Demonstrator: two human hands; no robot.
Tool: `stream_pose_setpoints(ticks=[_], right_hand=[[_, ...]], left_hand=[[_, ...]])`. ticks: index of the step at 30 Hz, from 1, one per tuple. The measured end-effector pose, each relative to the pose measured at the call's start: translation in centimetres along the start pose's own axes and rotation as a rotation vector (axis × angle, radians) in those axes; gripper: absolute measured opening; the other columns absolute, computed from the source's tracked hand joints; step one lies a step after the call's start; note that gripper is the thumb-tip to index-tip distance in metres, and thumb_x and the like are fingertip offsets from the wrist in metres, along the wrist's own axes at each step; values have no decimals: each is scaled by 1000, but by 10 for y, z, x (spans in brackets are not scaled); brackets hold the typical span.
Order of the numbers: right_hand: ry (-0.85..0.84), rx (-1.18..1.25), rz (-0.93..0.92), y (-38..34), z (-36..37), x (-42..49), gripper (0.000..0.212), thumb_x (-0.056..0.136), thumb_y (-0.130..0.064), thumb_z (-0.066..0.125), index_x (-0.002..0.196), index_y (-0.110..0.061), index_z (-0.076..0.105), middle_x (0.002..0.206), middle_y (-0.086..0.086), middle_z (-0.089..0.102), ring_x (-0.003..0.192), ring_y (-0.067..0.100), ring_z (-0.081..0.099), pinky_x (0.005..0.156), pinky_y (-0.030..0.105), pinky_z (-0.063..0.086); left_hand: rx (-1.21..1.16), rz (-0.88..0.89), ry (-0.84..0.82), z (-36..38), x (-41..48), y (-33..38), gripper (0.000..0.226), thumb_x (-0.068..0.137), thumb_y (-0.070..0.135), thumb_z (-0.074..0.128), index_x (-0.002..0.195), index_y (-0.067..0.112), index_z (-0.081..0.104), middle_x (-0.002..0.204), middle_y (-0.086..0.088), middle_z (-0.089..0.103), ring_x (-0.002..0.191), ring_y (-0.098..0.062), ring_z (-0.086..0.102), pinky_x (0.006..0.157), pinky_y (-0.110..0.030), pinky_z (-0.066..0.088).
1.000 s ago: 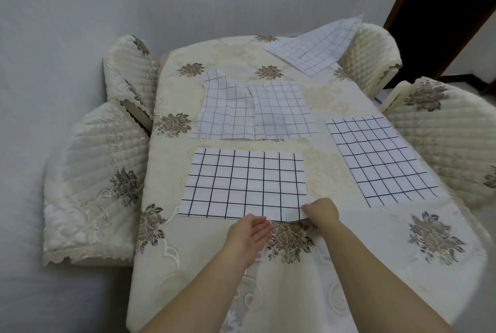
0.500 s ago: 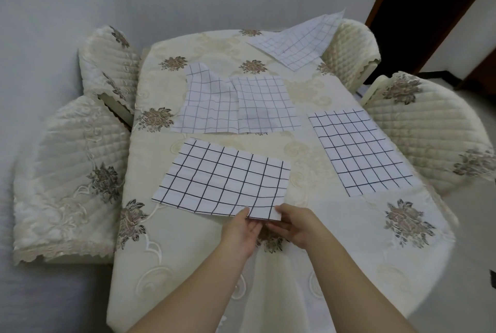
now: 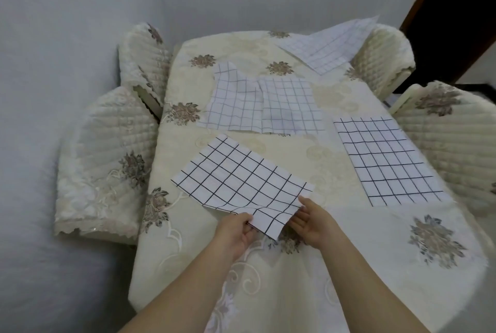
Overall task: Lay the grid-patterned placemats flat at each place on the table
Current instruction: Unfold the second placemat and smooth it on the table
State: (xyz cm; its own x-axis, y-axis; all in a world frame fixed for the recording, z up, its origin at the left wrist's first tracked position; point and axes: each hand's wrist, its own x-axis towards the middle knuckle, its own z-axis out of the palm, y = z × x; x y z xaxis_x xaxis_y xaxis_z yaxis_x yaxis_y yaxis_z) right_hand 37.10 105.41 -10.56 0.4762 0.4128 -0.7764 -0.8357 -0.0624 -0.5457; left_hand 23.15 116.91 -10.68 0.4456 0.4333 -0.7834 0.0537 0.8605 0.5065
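The left hand (image 3: 236,230) is pinching the near edge of a bold-grid placemat (image 3: 241,179). The right hand (image 3: 311,222) is gripping its near right corner. That edge is buckling upward, while the rest is lying askew near the tabletop's (image 3: 362,238) left edge. I judge that this mat is being positioned for the near left quilted chair (image 3: 107,160). The next move calls for squaring it to that edge and then smoothing it flat.

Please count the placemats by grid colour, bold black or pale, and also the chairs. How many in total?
Bold black grid: 2, held placemat, right placemat.
Pale grid: 3, centre-left placemat, centre-right placemat, far placemat.
Chairs: 4, near-left chair, far-left chair, far-right chair, near-right chair.
Total: 9.
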Motion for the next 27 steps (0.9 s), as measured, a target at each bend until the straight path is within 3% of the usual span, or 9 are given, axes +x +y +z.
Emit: stream_pose_setpoints(ticks=[2,7,10,13,17,19,21,23,27], right_hand=[[7,14,-22,-3,5,2,38,92,-22,61,124,-3,54,102,16,66,91,27,65,74,37,55],[55,20,-30,-11,15,8,41,89,-19,64,126,-4,53,101,17,67,90,29,66,66,41,61],[97,-29,-49,-11,22,15,45,87,-11,66,129,-1,52,116,21,63,98,33,63,79,46,56],[137,-126,-60,-11,31,20,37,87,-3,64,122,6,55,116,22,61,88,33,61,88,48,51],[113,-296,-62,-4,47,26,29,88,-1,62,114,11,58,101,19,63,76,28,60,72,44,52],[93,-403,-69,3,57,30,25,86,-2,64,107,11,61,91,19,65,74,29,62,63,39,52],[76,-489,-75,8,66,31,15,84,-3,67,95,7,64,84,19,65,71,30,63,58,36,53],[53,-522,-88,13,74,35,10,82,1,67,90,6,65,84,22,67,73,32,66,66,43,57],[30,-536,-120,20,89,43,12,77,7,69,89,6,67,92,29,68,84,40,67,82,56,54]], left_hand=[[48,-7,-1,-11,-1,4,13,90,-10,48,84,-3,57,67,-16,69,50,-19,68,44,-29,56],[98,-29,10,-38,-2,14,18,89,-11,48,78,0,58,59,-10,70,49,-17,68,42,-25,54],[112,-36,31,-56,-2,22,18,89,-11,48,77,0,57,56,-9,68,47,-18,68,44,-26,56],[124,-25,76,-75,1,32,14,89,-10,49,81,-2,58,61,-12,69,48,-20,68,45,-29,57],[119,36,198,-92,9,46,7,91,-6,52,88,-4,59,78,-17,65,60,-24,65,44,-28,56],[115,72,247,-99,13,52,5,91,-3,55,91,-5,60,82,-19,65,68,-28,63,52,-34,59],[126,89,289,-107,17,58,5,89,-1,59,90,-4,62,87,-22,66,76,-32,65,71,-47,58],[123,125,322,-117,21,64,2,85,0,63,84,-1,63,90,-22,67,85,-35,66,83,-57,53],[218,218,391,-147,60,75,17,64,16,76,75,7,67,100,-24,69,92,-39,67,85,-60,53]])
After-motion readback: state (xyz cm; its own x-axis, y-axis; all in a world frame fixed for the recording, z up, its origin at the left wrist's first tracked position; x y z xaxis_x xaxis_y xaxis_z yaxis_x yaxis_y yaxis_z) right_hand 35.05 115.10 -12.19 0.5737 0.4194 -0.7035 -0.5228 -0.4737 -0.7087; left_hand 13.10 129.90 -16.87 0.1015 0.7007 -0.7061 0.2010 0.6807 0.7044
